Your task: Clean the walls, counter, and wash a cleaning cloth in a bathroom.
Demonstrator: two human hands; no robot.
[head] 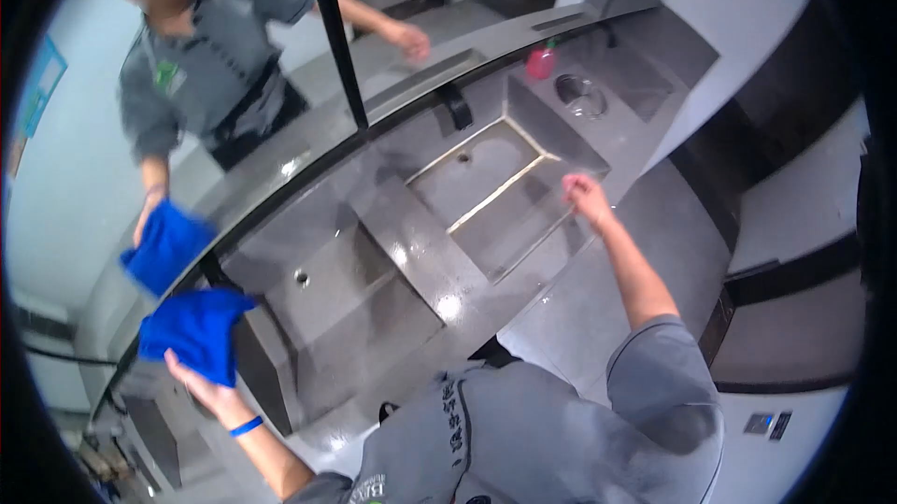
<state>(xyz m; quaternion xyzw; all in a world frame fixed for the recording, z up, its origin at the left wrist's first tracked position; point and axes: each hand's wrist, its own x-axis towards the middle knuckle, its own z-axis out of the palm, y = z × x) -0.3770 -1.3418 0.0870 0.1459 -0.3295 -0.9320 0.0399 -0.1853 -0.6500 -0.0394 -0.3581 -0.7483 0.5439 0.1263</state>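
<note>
My left hand (203, 385) holds a blue cloth (193, 329) up near the lower edge of the wall mirror, left of the middle basin (336, 322). The cloth drapes over the fingers and hides most of them. A blue band circles the left wrist. My right hand (587, 200) is over the front right part of the right basin (483, 196), its fingers curled together. I see nothing held in it. Both basins are grey with sloped floors, and light lines run along the right one's seams.
The mirror (280, 133) reflects me and the cloth. A black faucet (457, 108) juts over the right basin. Behind its right end stand a pink soap bottle (540, 62) and a round metal-rimmed counter opening (580, 95). Another basin (158, 434) lies far left. Wet patches shine on the counter (420, 252).
</note>
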